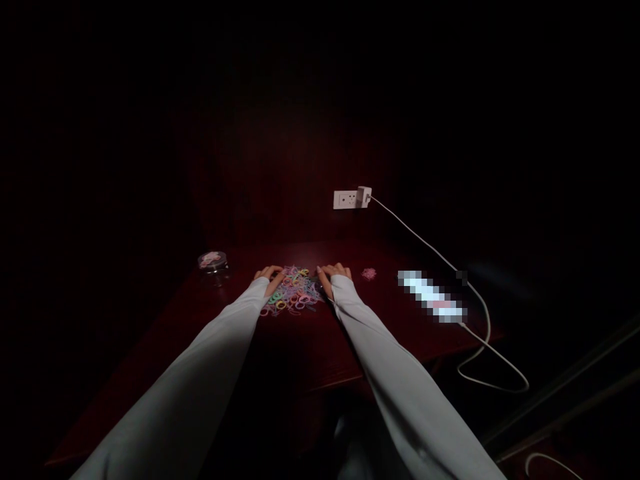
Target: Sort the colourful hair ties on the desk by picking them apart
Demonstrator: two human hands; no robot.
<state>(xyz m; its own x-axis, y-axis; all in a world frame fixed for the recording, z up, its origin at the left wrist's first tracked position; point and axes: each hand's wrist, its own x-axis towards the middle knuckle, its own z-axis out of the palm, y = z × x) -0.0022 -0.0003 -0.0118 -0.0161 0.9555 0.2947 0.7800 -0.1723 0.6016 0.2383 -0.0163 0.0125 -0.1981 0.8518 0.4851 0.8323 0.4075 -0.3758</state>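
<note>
Cropped sleeves [190, 373] [400, 373], dim hands [270, 274] [336, 273], partly hidden bands [295, 292]

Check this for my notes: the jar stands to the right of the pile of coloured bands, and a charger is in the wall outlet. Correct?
Wrong side: the head view shows the jar left of the coloured bands; the charger is in the outlet.

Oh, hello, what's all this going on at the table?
A person in pale sleeves has both hands at a pile of colorful bands on a dark red table. The left hand is at the pile's left side, the right hand at its right. A small pink heap lies farther right, and a clear jar stands to the left. It is too dim to tell whether either hand grips a band.
</note>
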